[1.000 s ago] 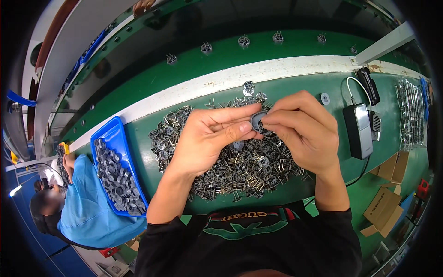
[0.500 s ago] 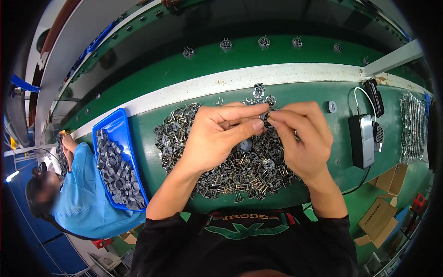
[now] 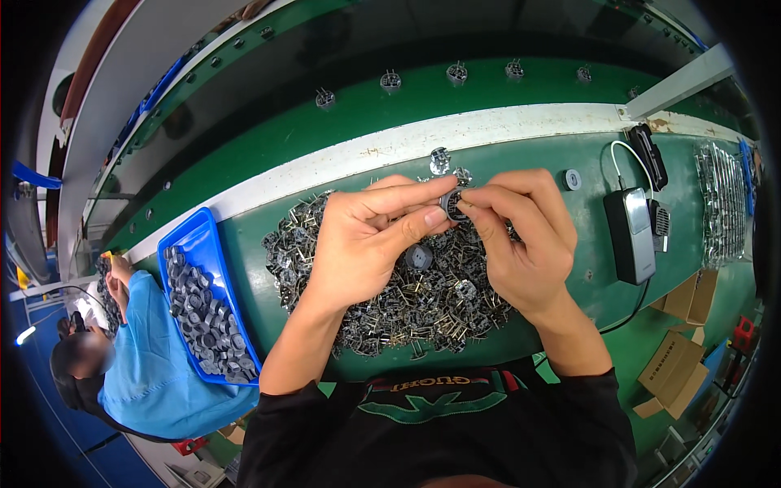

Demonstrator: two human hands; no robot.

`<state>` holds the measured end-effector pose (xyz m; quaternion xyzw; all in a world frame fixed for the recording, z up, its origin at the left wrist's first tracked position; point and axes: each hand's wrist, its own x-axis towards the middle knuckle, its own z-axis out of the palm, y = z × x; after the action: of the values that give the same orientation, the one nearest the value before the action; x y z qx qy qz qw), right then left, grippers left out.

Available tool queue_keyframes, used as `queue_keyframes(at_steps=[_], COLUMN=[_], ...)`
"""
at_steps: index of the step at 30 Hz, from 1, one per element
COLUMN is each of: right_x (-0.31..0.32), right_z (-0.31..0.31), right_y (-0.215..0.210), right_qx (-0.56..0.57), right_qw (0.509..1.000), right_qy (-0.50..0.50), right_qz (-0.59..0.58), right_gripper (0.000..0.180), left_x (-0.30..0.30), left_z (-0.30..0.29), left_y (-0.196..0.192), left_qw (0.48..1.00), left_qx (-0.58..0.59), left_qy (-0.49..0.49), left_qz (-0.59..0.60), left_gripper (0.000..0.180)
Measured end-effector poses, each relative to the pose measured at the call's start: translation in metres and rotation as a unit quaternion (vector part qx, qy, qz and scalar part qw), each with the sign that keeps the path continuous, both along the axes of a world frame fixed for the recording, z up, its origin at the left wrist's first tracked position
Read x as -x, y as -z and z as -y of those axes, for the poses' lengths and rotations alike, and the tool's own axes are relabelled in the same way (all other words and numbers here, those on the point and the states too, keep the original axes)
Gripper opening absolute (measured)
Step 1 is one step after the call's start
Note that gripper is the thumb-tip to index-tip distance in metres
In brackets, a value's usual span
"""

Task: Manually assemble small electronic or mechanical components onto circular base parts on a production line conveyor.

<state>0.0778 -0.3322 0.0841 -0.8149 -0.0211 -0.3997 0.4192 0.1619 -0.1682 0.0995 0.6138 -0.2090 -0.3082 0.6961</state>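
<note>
Over the pile, my left hand [image 3: 358,244] and my right hand [image 3: 529,244] meet at a small round dark grey part [image 3: 453,206]. Left thumb and index finger pinch it from one side, while the right fingertips press on its other side. Fingers cover much of the part. Beneath both hands spreads a heap of small electronic parts with metal pins [image 3: 423,317]. Among them lies a round grey cap [image 3: 418,258], just below the left fingertips. One loose shiny pinned part [image 3: 440,160] sits at the heap's far edge.
A blue tray [image 3: 213,268] of grey caps stands left, near a co-worker in a blue top [image 3: 167,350]. Rightward are a grey ring [image 3: 573,180], a cabled black-and-silver device [image 3: 632,236] and bagged parts [image 3: 720,203]. Beyond the white rail [image 3: 366,154], pinned parts [image 3: 457,74] stand on a green strip.
The whole view has shifted slightly. Both hands keep the small round part between their fingertips, and the right fingers now lie over its upper side.
</note>
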Motion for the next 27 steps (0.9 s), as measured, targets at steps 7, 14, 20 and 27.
queue_keyframes(at_steps=[7, 14, 20, 27], right_x=[-0.003, -0.001, -0.003, -0.014], right_z=[0.006, -0.001, 0.013, 0.072], right_y=[-0.003, 0.001, 0.002, 0.004], right_qx=[0.004, -0.012, -0.015, 0.078], right_qw=[1.000, 1.000, 0.998, 0.964], right_qy=[-0.021, 0.005, -0.047, -0.076], right_qz=[0.023, 0.019, -0.042, -0.244], right_gripper=[0.020, 0.023, 0.021, 0.018], left_x=[-0.001, 0.000, -0.011, -0.180], left_z=[0.000, 0.001, 0.009, -0.050], left_y=[0.002, 0.002, -0.012, 0.034], left_qw=[1.000, 1.000, 0.994, 0.916], left_qx=[0.010, 0.023, -0.105, -0.233], left_qy=[0.000, 0.004, -0.016, -0.240], left_qz=[0.010, 0.015, 0.009, 0.222], left_gripper=[0.032, 0.033, 0.032, 0.024])
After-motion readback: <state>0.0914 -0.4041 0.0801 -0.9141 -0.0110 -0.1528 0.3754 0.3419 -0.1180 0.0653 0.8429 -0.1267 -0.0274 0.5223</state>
